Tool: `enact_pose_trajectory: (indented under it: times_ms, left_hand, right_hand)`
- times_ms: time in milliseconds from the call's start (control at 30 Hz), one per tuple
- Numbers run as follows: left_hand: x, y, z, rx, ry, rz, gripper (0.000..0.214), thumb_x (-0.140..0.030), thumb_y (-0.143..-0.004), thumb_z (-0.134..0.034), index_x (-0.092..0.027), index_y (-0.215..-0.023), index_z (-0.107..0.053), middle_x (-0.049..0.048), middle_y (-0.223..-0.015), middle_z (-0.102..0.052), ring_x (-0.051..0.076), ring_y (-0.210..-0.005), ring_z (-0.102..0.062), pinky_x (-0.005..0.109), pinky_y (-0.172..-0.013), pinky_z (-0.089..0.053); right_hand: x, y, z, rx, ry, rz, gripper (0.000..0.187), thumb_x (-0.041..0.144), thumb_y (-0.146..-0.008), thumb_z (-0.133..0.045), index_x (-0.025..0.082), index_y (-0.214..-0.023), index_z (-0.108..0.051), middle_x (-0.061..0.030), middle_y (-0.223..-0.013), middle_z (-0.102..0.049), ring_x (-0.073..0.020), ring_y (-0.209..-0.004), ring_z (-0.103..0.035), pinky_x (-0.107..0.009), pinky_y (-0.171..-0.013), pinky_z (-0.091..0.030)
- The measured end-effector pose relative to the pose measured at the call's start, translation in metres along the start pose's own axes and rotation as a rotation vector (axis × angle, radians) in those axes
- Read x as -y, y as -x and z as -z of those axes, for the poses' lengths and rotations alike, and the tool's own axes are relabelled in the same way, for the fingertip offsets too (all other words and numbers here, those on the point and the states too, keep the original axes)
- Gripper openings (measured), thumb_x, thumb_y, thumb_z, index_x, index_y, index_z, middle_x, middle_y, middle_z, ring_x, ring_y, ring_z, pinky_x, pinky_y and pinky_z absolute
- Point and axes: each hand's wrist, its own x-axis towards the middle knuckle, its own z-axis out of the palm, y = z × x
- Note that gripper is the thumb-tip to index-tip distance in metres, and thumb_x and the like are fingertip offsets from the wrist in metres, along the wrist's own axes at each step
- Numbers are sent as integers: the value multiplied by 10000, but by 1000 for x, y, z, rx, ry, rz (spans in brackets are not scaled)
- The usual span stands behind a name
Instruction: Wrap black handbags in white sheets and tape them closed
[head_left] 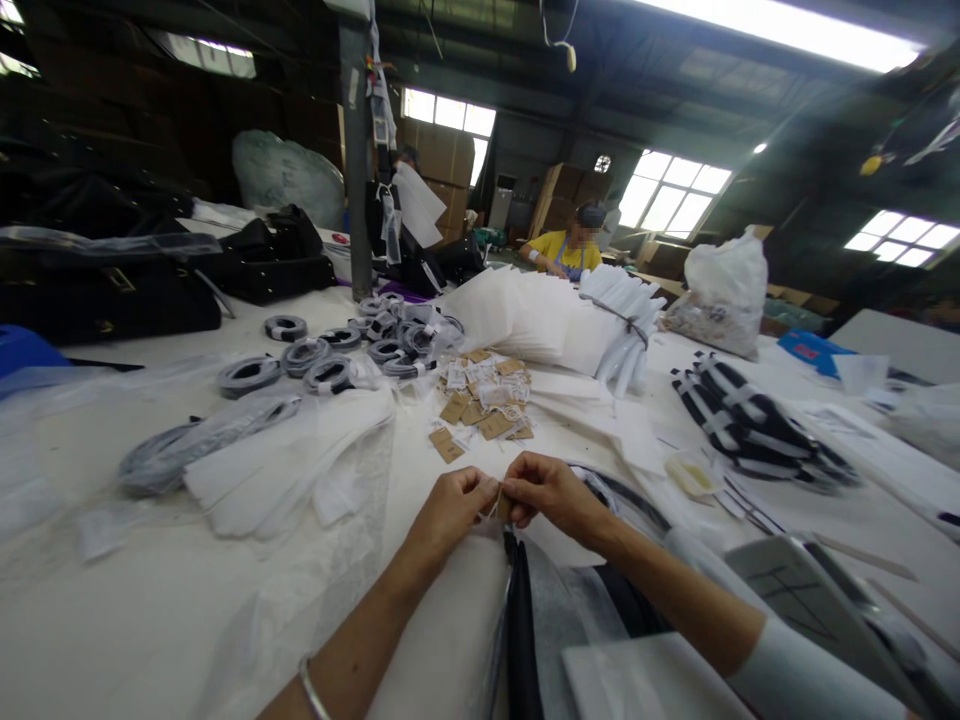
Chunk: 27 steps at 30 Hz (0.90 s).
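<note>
Since the brown tag (pixel 505 505) is small, it gets a fingertip pinch from both sides: right hand (pixel 553 495) has thumb and index closed on it, left hand (pixel 466 500) has thumb and fingers pinched shut at its left edge. Can't tell if the left has the card itself or the thin white cord beside it; too fine. Tag sits just above the end of a long black strap (pixel 523 640), centred in front of the wearer, probably so both hands meet at equal reach with the join in sight. Loose tag pile (pixel 487 405) lies on the white table (pixel 409 475) just beyond the hands, likely for a short pick. Grey coils (pixel 304 355) are grouped past it to the left, the stacked white sheets (pixel 525 315) right behind it; reads like sorting by type. White roll bundle (pixel 621 320) is tied round the middle, presumably to stop it spreading. Banded black bundle (pixel 739 410) sits off right, well apart from the hands, seemingly to keep the working spot free.
</note>
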Motion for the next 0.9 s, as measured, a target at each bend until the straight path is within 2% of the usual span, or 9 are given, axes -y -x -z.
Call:
enact_pose_trajectory:
  times_ms: [100, 200, 300, 367, 433, 500, 567, 667, 900]
  left_hand:
    - [-1, 1, 1, -88, -78, -6, 245, -379, -787, -566, -196, -623, -573, -1, -623, -597, 160, -626, -535, 244, -595, -358]
    - [-5, 1, 6, -183, -162, -7, 226, -306, -802, -548, -216, -595, -533, -11, -605, -564, 164, -636, -513, 245, -606, -322]
    - [-11, -1, 16, -237, -218, -16, 245, -306, -841, -515, -224, -611, -491, -17, -620, -540, 164, -643, -494, 249, -607, -301]
    - [-15, -2, 23, -249, -249, -28, 264, -316, -865, -482, -225, -618, -466, -20, -622, -518, 163, -641, -483, 254, -605, -294]
    - [-18, -2, 28, -249, -280, -40, 272, -312, -878, -449, -226, -620, -445, -25, -617, -494, 159, -632, -471, 257, -601, -290]
    - [-21, -1, 30, -245, -309, -53, 262, -294, -880, -422, -226, -627, -428, -31, -619, -476, 153, -627, -465, 256, -600, -292]
    - [-23, 0, 30, -243, -339, -65, 252, -284, -882, -403, -227, -636, -413, -36, -621, -462, 148, -630, -463, 250, -604, -302]
    - [-25, 1, 31, -264, -396, -59, 233, -289, -889, -380, -230, -669, -430, -33, -647, -487, 149, -654, -479, 244, -615, -316]
    - [-22, -4, 39, -341, -602, 85, 204, -294, -876, -371, -230, -733, -501, 17, -727, -588, 186, -714, -529, 266, -621, -314]
  right_hand:
    - [-6, 3, 9, -27, 74, 38, 395, 522, -699, -754, 178, -732, -562, 31, -572, -602, -107, -503, -556, -233, -483, -473]
    - [-7, 7, 20, -38, 218, 22, 343, 478, -709, -743, 179, -730, -576, 27, -586, -593, -112, -522, -543, -223, -470, -436]
    - [-2, 9, 25, -47, 331, 0, 306, 429, -720, -735, 175, -854, -631, 2, -702, -639, -123, -577, -547, -230, -494, -433]
    - [1, 7, 23, -72, 378, 39, 349, 418, -727, -734, 181, -974, -667, -10, -810, -653, -119, -605, -530, -230, -511, -419]
    - [2, 2, 16, -61, 420, 96, 376, 416, -722, -747, 190, -1020, -698, -1, -816, -641, -112, -619, -506, -228, -538, -396]
    - [0, -5, 7, -9, 443, 113, 338, 402, -704, -768, 190, -966, -731, 18, -725, -619, -109, -612, -490, -225, -554, -373]
    - [-3, -10, 1, 45, 450, 87, 220, 348, -693, -766, 179, -833, -742, 27, -652, -608, -108, -594, -492, -222, -553, -363]
    - [-7, -13, 2, 67, 475, 33, 89, 257, -688, -726, 171, -680, -707, 30, -611, -620, -107, -573, -509, -217, -545, -370]
    - [-17, -11, 13, 120, 407, -36, 158, 310, -722, -734, 168, -790, -738, 15, -681, -657, -103, -600, -554, -203, -560, -412]
